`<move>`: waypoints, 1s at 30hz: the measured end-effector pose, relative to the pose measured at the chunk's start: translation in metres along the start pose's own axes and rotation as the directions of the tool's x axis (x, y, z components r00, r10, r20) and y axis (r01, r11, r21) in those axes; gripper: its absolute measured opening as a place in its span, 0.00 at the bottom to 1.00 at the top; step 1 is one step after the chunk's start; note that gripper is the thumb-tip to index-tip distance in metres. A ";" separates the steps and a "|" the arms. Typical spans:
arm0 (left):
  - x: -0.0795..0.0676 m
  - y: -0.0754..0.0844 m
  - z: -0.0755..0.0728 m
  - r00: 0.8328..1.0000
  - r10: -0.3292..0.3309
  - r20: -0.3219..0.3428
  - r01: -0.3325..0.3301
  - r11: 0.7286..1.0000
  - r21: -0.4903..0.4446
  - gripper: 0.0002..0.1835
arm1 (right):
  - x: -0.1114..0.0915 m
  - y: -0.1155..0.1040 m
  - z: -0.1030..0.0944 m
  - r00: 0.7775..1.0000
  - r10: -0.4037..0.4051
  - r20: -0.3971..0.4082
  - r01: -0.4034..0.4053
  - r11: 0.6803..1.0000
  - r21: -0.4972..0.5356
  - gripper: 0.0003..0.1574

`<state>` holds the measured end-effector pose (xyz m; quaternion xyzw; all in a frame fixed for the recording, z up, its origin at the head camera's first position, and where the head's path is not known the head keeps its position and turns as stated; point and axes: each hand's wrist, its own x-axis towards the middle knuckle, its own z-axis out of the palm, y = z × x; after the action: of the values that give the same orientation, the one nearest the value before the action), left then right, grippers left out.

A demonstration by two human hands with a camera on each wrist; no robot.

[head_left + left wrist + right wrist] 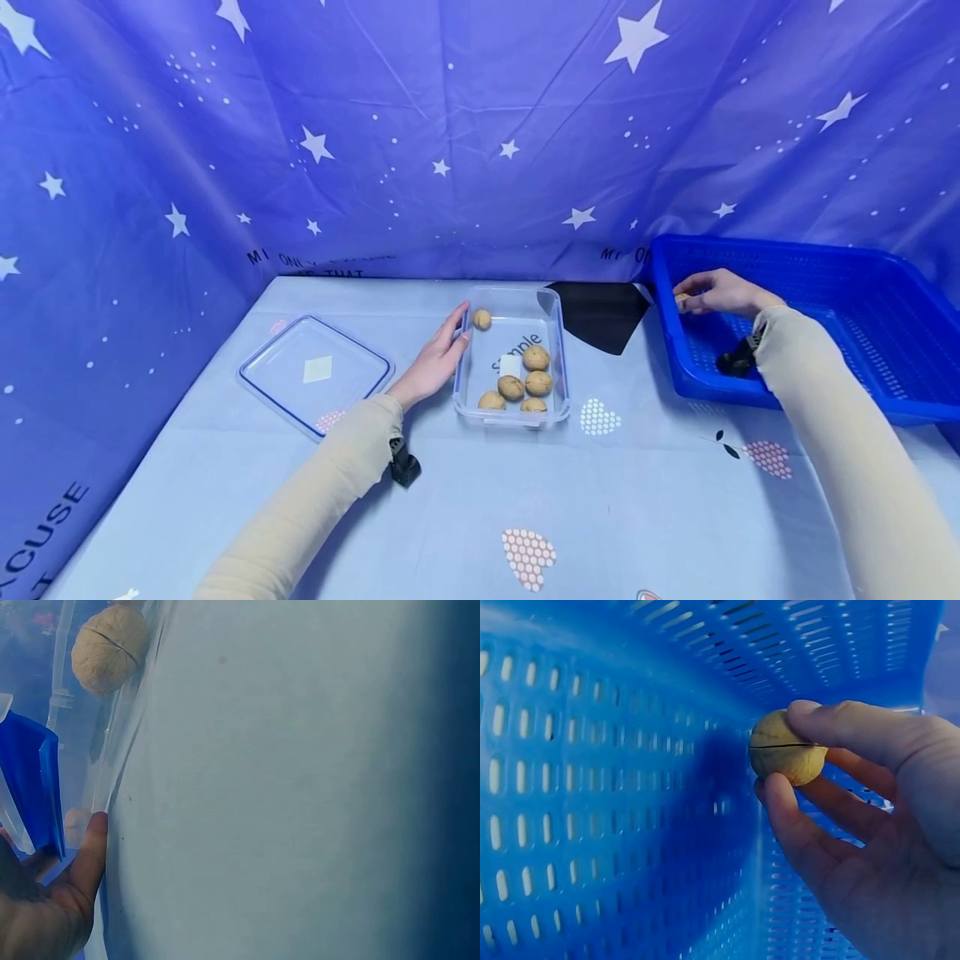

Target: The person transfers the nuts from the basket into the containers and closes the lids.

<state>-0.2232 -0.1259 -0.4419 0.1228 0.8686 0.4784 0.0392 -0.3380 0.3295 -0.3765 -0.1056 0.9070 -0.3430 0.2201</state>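
Note:
In the head view my right hand (723, 293) is inside the left end of the blue basket (667, 333). Its thumb and fingers pinch a walnut (784, 750), whose dark seam shows in the right wrist view. My left hand (437, 360) rests against the left side of a clear plastic container (564, 350), fingers fairly straight along the wall. Several walnuts (538, 383) lie in that container, mostly toward its near right, while a single walnut (482, 319) sits at the far left corner. Through the left wrist view, the thumb of my left hand (64, 900) touches the clear wall.
A clear lid with a blue seal (258, 392) lies left of the container. Basket and container stand on a light blue patterned cloth (600, 500). Behind them hangs a blue curtain with white stars (450, 125), close along the table's back edge.

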 end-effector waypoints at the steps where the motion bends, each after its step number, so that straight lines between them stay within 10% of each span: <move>1: 0.000 0.000 0.000 1.000 0.001 0.001 -0.001 1.000 -0.001 0.30 | -0.001 0.000 -0.001 1.000 -0.001 -0.008 0.001 1.000 0.003 0.30; 30: 0.000 0.000 0.002 1.000 0.001 -0.004 -0.001 1.000 -0.019 0.30 | -0.039 -0.050 -0.016 0.979 -0.071 -0.190 0.084 0.995 0.060 0.39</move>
<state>-0.2233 -0.1245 -0.4427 0.1219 0.8641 0.4868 0.0381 -0.3089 0.3155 -0.3196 -0.1006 0.9069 -0.3900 0.1238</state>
